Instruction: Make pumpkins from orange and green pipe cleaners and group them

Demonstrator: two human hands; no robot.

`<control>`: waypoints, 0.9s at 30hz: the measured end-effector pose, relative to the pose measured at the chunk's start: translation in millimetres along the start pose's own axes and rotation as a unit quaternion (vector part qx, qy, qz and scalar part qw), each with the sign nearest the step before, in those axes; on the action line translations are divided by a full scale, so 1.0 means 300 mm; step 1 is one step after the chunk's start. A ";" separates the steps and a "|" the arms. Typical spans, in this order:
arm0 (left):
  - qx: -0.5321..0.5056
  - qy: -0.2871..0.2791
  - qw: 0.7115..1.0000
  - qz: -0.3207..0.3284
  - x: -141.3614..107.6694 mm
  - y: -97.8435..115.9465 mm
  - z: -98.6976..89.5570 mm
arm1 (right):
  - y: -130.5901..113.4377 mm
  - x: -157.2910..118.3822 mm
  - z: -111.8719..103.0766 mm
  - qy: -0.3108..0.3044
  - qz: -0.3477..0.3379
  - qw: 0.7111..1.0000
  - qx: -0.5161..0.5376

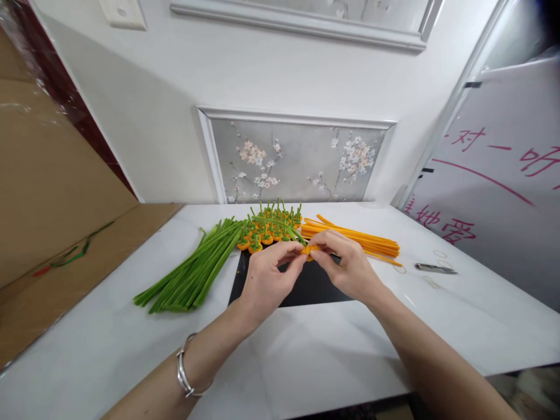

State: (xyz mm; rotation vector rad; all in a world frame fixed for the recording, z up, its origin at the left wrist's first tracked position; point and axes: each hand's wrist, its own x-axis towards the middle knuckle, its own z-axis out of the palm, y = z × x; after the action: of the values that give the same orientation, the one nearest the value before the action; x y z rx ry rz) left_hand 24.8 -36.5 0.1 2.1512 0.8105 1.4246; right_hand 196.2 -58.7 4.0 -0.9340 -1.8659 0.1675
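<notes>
Between the fingertips of both hands is a small orange piece [310,251], with a green stem reaching up and to the left from it. My left hand [273,274] pinches its left side, and my right hand [343,262] pinches the right side. Both are raised over a black mat [306,289]. Behind them stands a cluster of orange pieces with green stems [266,230]. A bundle of green stems [192,268] lies to the left, and a bundle of orange stems [363,239] lies to the right.
On the right of the white table [280,361] lie small scissors or snips [435,268] near thin wire-like loops [431,282]. Cardboard [52,192] borders the left side. A whiteboard with red writing [490,175] stands at the right, and a panelled wall [297,76] rises behind.
</notes>
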 end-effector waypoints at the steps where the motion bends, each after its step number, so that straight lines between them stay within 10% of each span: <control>1: -0.020 -0.002 1.000 -0.015 0.000 0.001 0.001 | 0.001 0.000 0.001 0.001 0.002 1.000 0.007; 17: -0.061 0.031 0.998 -0.011 0.003 0.018 0.008 | -0.010 0.010 0.010 0.023 0.016 1.000 0.005; 27: -0.267 0.004 0.946 -0.186 0.024 0.023 0.000 | 0.036 -0.001 0.022 0.037 0.131 0.968 0.210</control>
State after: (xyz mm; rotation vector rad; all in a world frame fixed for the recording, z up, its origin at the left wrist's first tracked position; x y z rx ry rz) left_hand 28.4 -36.7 9.3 1.4956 0.6856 1.2710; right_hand 196.3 -49.7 -4.8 -0.8680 -1.5473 0.6539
